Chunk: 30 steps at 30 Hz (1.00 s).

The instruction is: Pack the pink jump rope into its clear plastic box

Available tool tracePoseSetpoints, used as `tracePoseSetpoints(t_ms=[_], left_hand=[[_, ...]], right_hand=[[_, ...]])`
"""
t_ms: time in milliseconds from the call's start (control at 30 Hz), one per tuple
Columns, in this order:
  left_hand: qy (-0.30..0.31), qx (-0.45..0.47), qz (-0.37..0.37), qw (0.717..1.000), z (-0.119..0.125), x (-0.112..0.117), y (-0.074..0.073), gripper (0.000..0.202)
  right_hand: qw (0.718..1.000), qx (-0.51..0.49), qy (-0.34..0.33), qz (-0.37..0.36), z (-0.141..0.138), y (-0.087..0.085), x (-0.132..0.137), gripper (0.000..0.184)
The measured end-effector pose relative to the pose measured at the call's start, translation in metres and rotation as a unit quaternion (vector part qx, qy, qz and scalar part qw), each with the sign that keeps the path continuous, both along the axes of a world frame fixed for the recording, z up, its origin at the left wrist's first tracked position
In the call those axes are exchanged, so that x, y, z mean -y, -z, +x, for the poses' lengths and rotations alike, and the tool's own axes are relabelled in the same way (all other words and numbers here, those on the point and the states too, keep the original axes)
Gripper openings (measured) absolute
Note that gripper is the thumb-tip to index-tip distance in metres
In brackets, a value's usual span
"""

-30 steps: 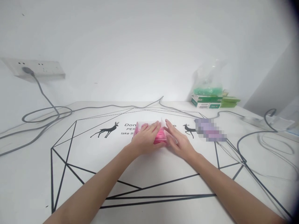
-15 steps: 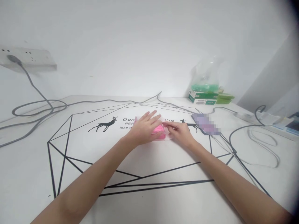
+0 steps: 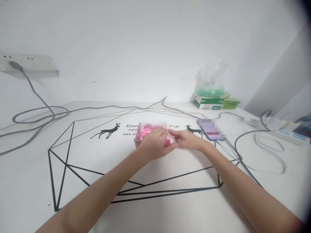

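Observation:
A small clear plastic box (image 3: 139, 137) with bright pink contents lies on the white table, in the middle of the view. Inside it are pink things (image 3: 147, 129), one rounded and some looking like cord or ribbon; their exact kind is unclear. My left hand (image 3: 155, 144) lies over the box's near right part, its fingers bent together across the top and its thumb reaching along the right end. At that same end my right hand (image 3: 186, 139) has thumb and fingers closed on the box's edge. Both hands partly hide this end, and their tips meet there.
A phone (image 3: 210, 129) with a lit screen lies to the right, a cable at its end. Grey cables (image 3: 97, 106) run along the back and left. Green-and-white boxes (image 3: 209, 102) with a plastic bag (image 3: 211, 81) on top stand against the wall.
My left hand has slid nearer and its spread fingers have drawn together, uncovering the left part of the box. My right fingers stay at the right end. The view has shifted slightly.

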<state>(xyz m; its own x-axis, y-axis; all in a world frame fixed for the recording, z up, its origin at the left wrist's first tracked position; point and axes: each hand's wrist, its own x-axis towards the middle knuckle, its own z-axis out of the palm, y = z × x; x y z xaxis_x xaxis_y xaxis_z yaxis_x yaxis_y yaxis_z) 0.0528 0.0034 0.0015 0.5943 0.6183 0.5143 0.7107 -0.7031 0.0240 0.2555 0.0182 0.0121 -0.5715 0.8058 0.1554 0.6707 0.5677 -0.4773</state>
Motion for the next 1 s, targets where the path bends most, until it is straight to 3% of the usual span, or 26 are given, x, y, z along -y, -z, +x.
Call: tracePoseSetpoints(t_ms=[133,233,433,633,733,867,1000], left_hand=[[0.011,-0.021,0.001,1.0,0.0,0.0,0.004,0.045],[0.017,-0.049,-0.02,0.998,-0.006,-0.001,-0.001,0.03],[0.043,-0.066,-0.003,0.997,-0.019,-0.006,-0.011,0.027],[0.082,-0.045,0.04,0.995,-0.025,-0.015,0.004,0.039],[0.087,-0.025,0.042,0.995,-0.025,-0.017,0.01,0.041],[0.092,-0.026,0.045,0.994,-0.026,-0.019,0.013,0.043],[0.104,-0.027,0.042,0.993,-0.027,-0.021,0.014,0.045]], right_hand=[[0.996,0.025,-0.038,0.071,-0.003,0.01,-0.002,0.076],[0.994,0.031,-0.052,0.09,0.0,0.016,-0.004,0.071],[0.981,0.117,0.005,0.157,-0.001,0.024,-0.005,0.056],[0.935,0.202,0.109,0.269,-0.014,0.04,-0.018,0.047],[0.929,0.209,0.14,0.271,-0.024,0.035,-0.027,0.049],[0.949,0.175,0.118,0.232,-0.033,0.027,-0.043,0.054],[0.977,0.085,0.091,0.175,-0.032,0.036,-0.061,0.059]])
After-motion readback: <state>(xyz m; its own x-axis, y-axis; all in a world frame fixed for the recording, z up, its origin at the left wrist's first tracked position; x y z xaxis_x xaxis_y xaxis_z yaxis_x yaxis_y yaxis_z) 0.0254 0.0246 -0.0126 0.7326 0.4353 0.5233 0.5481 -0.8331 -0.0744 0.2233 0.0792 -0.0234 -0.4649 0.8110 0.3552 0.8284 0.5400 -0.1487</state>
